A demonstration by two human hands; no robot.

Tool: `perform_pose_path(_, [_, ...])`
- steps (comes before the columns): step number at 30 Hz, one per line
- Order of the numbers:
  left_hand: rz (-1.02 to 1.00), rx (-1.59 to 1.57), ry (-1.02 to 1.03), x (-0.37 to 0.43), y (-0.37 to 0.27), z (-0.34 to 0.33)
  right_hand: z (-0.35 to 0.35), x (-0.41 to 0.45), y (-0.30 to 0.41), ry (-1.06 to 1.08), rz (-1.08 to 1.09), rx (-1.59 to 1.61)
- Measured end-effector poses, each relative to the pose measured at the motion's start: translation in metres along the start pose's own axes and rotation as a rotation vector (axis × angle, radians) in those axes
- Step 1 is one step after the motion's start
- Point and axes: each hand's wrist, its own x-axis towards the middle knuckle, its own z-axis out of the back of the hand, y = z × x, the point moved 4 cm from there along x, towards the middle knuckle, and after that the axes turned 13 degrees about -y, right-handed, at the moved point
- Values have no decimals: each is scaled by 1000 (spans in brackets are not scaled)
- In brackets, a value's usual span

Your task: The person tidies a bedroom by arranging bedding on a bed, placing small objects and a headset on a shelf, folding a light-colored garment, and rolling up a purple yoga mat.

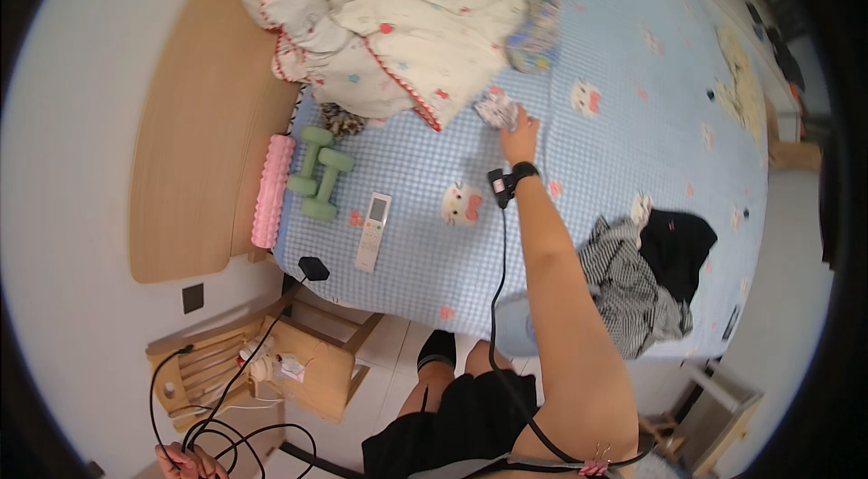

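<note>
My right hand [521, 133] reaches over the bed and grips the edge of a small crumpled grey-and-white patterned cloth [496, 110]. A black strap [524, 171] with a small black device [500, 188] on it circles that wrist, and a cable runs from it back towards my body. At the lower left, my left hand [190, 463] holds a looped bundle of black cable [220, 404]. Beside the cloth spreads a cream quilt [420, 24] with red trim. The blue checked bedsheet [420, 160] lies under both.
Green dumbbells [326, 184], a pink foam roller [273, 190], a remote control [373, 232] and a black charger block [314, 269] lie at the left. Striped and black clothes [630, 285] lie at the right. A wooden chair [315, 363] stands by the bed near a blue basin [515, 326].
</note>
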Motion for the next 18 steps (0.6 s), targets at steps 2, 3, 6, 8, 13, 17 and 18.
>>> perform_pose_path(2, [125, -109, -114, -4, 22, 2, -14, 26, 5, 247, 35, -127])
perform_pose_path(3, [247, -209, -189, -5, 33, 7, -24, 32, -3, 381, 31, -163])
perform_pose_path(6, [151, -163, -136, -5, 35, 28, -68, -55, 39, 672, -12, -3])
perform_pose_path(8, [194, -246, -133, -6, 43, 32, -94, -114, 89, 717, 462, 257])
perform_pose_path(13, [353, -180, -265, -36, 59, 48, -172, -130, 244, 790, 330, 168])
perform_pose_path(17, [474, -181, -18, -44, 64, 46, -221, -99, 182, 768, 363, -269])
perform_pose_path(18, [502, -162, 35, -46, 58, 52, -212, -116, 178, 759, 352, -222])
